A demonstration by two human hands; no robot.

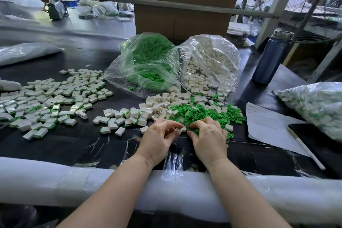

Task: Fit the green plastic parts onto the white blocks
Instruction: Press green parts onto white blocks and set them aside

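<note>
Green plastic parts [203, 112] lie in a loose heap on the black table [77, 146], right in front of me and mixed at their left edge with loose white blocks [159, 104]. My right hand [208, 136] rests on the near edge of that heap with its fingers curled down into the green pieces; what exactly they pinch I cannot tell. My left hand [160, 136] sits just beside it, fingers curled and pinching a small white block [182, 129] at the fingertips, close to the right hand's fingers. Behind the heap stand two open clear bags, one of green parts [148, 61] and one of white blocks [209, 65]. Far to the left spreads a wide scatter of finished blocks [50, 98] showing green edges. At right lie a sheet of paper [266, 122], a pen [303, 146], another filled bag [318, 105] and a dark blue bottle [272, 57].
</note>
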